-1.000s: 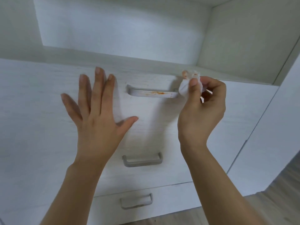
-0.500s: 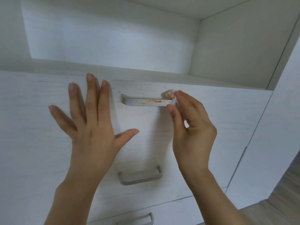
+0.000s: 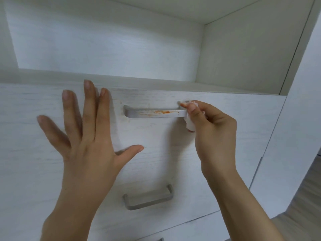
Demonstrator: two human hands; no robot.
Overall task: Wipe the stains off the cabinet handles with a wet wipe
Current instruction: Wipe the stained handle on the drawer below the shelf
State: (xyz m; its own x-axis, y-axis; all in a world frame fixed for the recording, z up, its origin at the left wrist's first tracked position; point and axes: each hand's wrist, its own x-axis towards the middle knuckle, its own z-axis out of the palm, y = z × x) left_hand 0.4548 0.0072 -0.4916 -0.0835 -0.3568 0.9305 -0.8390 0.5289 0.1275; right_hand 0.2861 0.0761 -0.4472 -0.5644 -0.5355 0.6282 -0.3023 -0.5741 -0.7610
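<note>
The left hand (image 3: 86, 146) lies spread and empty against the drawer front (image 3: 225, 136), probably to steady it. The right hand (image 3: 213, 134) pinches a bunched wet wipe (image 3: 189, 123) onto the top handle (image 3: 154, 113) at its near end, with the orange stain (image 3: 162, 112) still between the hands.

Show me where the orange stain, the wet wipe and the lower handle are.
orange stain (image 3: 162, 112), head view, on the smear along the top handle's bar.
wet wipe (image 3: 189, 123), head view, on the white wad below the thumb.
lower handle (image 3: 148, 199), head view, on the middle of its bar.
</note>
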